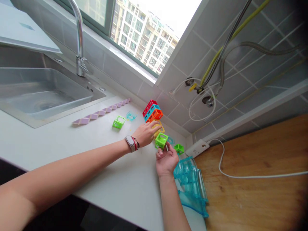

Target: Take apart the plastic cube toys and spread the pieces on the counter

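A small tower of hollow plastic cubes stands near the tiled wall: red (148,107), blue and orange (156,114) on top, a yellow cube (158,126) beneath. My left hand (145,134) rests against the yellow cube at the tower's base. My right hand (165,160) pinches a bright green cube (161,140) beside the tower's foot. Another green cube (179,148) lies just to the right, and a third green cube (118,122) sits farther left on the white counter (72,150).
A steel sink (36,96) with a tap (80,61) lies at the left. A pale purple zigzag strip (101,112) and a clear cyan cube (131,115) lie on the counter. Clear teal plastic pieces (191,186) sit by my right wrist. A white adapter (197,148) and cable cross the wooden top (252,192).
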`<state>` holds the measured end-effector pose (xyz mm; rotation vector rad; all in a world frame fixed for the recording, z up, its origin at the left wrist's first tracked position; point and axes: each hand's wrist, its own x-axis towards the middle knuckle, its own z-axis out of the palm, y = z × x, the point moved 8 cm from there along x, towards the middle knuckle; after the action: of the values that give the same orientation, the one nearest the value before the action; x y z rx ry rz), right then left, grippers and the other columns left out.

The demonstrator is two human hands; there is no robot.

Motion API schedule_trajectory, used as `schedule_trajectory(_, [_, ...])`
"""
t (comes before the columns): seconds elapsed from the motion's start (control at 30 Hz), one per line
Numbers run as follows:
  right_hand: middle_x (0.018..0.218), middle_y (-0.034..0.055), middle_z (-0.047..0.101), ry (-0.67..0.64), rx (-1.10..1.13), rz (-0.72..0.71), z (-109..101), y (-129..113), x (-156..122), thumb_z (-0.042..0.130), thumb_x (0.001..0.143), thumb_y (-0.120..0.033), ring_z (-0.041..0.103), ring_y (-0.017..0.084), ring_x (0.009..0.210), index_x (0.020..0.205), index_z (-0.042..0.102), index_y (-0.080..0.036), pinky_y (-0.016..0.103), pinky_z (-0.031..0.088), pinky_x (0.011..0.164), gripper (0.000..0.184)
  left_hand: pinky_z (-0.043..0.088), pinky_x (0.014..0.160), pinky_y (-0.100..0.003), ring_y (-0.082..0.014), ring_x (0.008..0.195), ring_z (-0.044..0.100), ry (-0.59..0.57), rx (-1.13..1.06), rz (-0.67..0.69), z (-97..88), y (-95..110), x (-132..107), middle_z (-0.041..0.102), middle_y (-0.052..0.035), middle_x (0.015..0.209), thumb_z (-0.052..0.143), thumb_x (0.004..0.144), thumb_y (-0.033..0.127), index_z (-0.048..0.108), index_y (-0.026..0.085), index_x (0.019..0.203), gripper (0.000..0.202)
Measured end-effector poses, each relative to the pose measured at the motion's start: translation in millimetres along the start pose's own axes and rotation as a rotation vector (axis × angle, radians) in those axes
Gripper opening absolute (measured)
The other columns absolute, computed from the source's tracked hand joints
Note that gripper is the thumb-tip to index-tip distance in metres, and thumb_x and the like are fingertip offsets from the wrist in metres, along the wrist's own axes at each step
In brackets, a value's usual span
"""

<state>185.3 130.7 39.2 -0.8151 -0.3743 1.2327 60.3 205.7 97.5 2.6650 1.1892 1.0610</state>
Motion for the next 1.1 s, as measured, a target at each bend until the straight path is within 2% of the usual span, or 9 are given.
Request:
schedule_trajectory(0.13, [0.081, -0.0015, 0.068, -0.028, -0.024, -0.039, 5, -3, -2, 0.056, 0.082, -0.029, 0.051, 0.01, 0.048, 0.102, 0.062, -0.023, 0.022, 0.036, 0.045, 0.022, 0.053, 0.094, -0.035, -0.022, 0.11, 0.065, 0.082, -0.24, 0.065, -16.3, 11, 0, 0.066, -0.0106, 0.125, 0.036, 0.102, 0.019, 0.053, 0.018, 0.135, 0.037])
schedule_trajectory(0.27, [0.082, -0.0025, 0.068, -0.072, -0.01, -0.03, 10, -2, -5, 0.057, 0.083, -0.029, 0.054, 0.01, 0.051, 0.111, 0.06, -0.024, 0.022, 0.041, 0.049, 0.028, 0.05, 0.101, -0.036, -0.0233, 0.12, 0.063, 0.049, -0.459, 0.173, -18.2, 21, -7, 0.062, -0.0143, 0.134, 0.038, 0.105, 0.032, 0.044, 0.017, 0.141, 0.039])
schedule_trajectory(0.43, [0.087, -0.0013, 0.07, -0.048, 0.049, -0.024, 4, -1, -2, 0.056, 0.084, -0.023, 0.057, 0.011, 0.057, 0.117, 0.061, -0.025, 0.024, 0.046, 0.053, 0.034, 0.048, 0.106, -0.04, -0.0279, 0.129, 0.058, -0.037, -0.556, 0.242, -7.5, 25, -12, 0.057, -0.018, 0.142, 0.062, 0.094, 0.05, 0.027, 0.019, 0.152, 0.075])
schedule_trajectory(0.5, [0.091, 0.0002, 0.072, -0.035, 0.046, -0.034, 1, -2, 0, 0.055, 0.085, -0.023, 0.056, 0.012, 0.056, 0.116, 0.063, -0.024, 0.024, 0.046, 0.053, 0.032, 0.048, 0.106, -0.041, -0.0288, 0.128, 0.06, -0.041, -0.541, 0.235, -5.2, 24, -11, 0.059, -0.0177, 0.14, 0.067, 0.089, 0.053, 0.026, 0.019, 0.153, 0.084])
schedule_trajectory(0.67, [0.077, -0.003, 0.07, -0.036, 0.03, -0.057, -3, -2, 6, 0.062, 0.081, -0.018, 0.052, 0.01, 0.049, 0.107, 0.064, -0.023, 0.022, 0.042, 0.049, 0.027, 0.053, 0.096, -0.038, -0.0284, 0.116, 0.066, -0.027, -0.432, 0.193, -4.9, 23, -10, 0.067, -0.0131, 0.128, 0.07, 0.084, 0.056, 0.051, 0.019, 0.134, 0.065])
schedule_trajectory(0.77, [0.067, -0.0067, 0.064, -0.036, 0.016, -0.051, -2, 0, 7, 0.067, 0.078, -0.015, 0.049, 0.008, 0.047, 0.107, 0.062, -0.024, 0.018, 0.039, 0.047, 0.031, 0.055, 0.089, -0.034, -0.0256, 0.107, 0.07, -0.022, -0.475, 0.144, -4.1, 21, -9, 0.069, -0.0116, 0.124, 0.071, 0.083, 0.057, 0.053, 0.019, 0.133, 0.064])
schedule_trajectory(0.83, [0.065, -0.008, 0.062, -0.046, -0.007, -0.044, 0, 0, 5, 0.069, 0.077, -0.015, 0.048, 0.007, 0.045, 0.111, 0.061, -0.025, 0.017, 0.038, 0.045, 0.036, 0.056, 0.082, -0.033, -0.024, 0.096, 0.072, -0.003, -0.507, 0.073, -3.5, 16, -8, 0.073, -0.0105, 0.115, 0.072, 0.082, 0.059, 0.056, 0.019, 0.129, 0.063])
schedule_trajectory(0.97, [0.083, -0.0029, 0.07, -0.113, -0.116, -0.072, 12, -3, -4, 0.067, 0.08, -0.021, 0.051, 0.008, 0.046, 0.12, 0.061, -0.025, 0.021, 0.041, 0.046, 0.04, 0.053, 0.064, -0.028, -0.0201, 0.072, 0.072, 0.057, -0.578, -0.115, -5.2, 0, -6, 0.074, -0.0038, 0.084, 0.071, 0.081, 0.063, 0.063, 0.019, 0.115, 0.056])
schedule_trajectory(1.1, [0.101, 0.0015, 0.071, -0.19, -0.228, -0.189, 23, -12, -13, 0.064, 0.083, -0.024, 0.057, 0.008, 0.049, 0.124, 0.06, -0.024, 0.024, 0.045, 0.049, 0.042, 0.048, 0.055, -0.023, -0.0166, 0.062, 0.068, 0.097, -0.743, -0.231, -6.8, -8, -5, 0.069, 0.0003, 0.07, 0.072, 0.081, 0.062, 0.064, 0.019, 0.106, 0.05])
